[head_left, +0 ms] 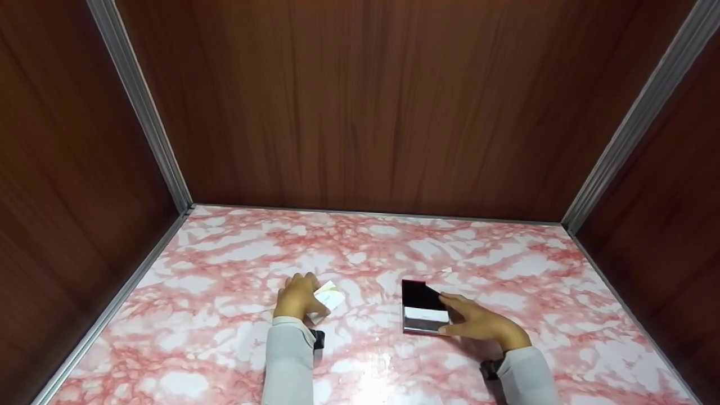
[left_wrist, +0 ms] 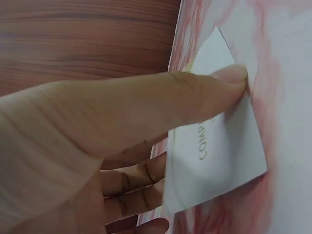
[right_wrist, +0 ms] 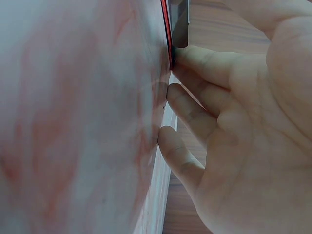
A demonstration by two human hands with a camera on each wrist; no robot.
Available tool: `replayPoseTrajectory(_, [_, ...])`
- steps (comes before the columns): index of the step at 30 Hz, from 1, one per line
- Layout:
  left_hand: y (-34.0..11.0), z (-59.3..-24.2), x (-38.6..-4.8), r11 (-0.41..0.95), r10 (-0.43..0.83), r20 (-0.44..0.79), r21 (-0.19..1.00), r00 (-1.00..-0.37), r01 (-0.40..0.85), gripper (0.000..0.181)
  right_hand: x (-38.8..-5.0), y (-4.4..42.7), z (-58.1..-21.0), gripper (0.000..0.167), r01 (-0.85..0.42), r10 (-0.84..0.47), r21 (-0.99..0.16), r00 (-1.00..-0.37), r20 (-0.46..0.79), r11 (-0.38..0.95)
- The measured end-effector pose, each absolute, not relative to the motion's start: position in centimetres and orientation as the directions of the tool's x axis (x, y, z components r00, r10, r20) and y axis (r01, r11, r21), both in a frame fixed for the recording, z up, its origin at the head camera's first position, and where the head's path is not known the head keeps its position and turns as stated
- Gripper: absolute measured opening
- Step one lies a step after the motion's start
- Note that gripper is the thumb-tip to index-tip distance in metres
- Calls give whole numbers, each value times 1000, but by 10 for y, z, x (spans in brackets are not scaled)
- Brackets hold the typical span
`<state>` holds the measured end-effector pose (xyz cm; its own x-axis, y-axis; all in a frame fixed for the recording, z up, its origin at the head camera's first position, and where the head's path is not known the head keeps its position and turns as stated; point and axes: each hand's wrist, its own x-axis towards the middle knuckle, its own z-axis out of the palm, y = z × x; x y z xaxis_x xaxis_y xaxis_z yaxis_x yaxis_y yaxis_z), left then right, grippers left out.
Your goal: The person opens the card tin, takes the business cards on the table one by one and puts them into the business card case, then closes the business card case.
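My left hand (head_left: 296, 296) pinches a white card (head_left: 331, 297) over the left half of the table. In the left wrist view the thumb lies across the face of the card (left_wrist: 219, 151), which bears partly hidden printed letters. Right of centre, a flat black card case (head_left: 419, 295) with a red edge and a pale band lies on the table. My right hand (head_left: 478, 322) holds its right side, thumb at the near corner and fingers farther up. In the right wrist view a fingertip meets the case's edge (right_wrist: 167, 29), while other fingertips touch the tabletop.
The red-and-white marbled table (head_left: 360, 253) is enclosed by brown wood-grain panels (head_left: 360, 112) at the back and both sides. Grey metal strips (head_left: 149, 112) run along the corners. A small pale scrap (head_left: 447, 270) appears on the surface beyond the case.
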<state>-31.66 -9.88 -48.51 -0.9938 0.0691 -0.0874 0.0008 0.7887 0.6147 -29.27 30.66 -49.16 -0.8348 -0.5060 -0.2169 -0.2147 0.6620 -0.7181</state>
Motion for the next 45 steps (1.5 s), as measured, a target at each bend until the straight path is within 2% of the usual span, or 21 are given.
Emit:
replayPoseTrajectory(9, [-96,-479,-318,747,161,-88,661,-983,63,30,-291,306,-491,84,-244,-520,-712,-832,-195,658])
replayPoseTrajectory(13, [-95,-474,-317,693,191,-49,714,-980,99,31,-291,306,-491,84,-233,-518,-718,-831,-204,656])
replayPoseTrajectory(19, [-88,-462,-318,673,257,15,715,-966,191,36,-291,306,-491,84,-239,-526,-719,-826,-202,652])
replayPoseTrajectory(25, [-77,-451,-319,646,298,176,686,-938,334,38,-291,305,-491,84,-241,-524,-715,-827,-203,656])
replayPoseTrajectory(34, [-49,-444,-318,546,323,416,652,-850,526,23,-292,305,-492,85,-219,-509,-717,-833,-215,662])
replayPoseTrajectory(40, [-19,-450,-320,421,381,486,666,-786,616,16,-292,305,-493,85,-220,-502,-711,-838,-212,668])
replayPoseTrajectory(45, [2,-458,-320,396,399,502,661,-768,637,13,-294,305,-494,85,-213,-490,-703,-845,-216,678])
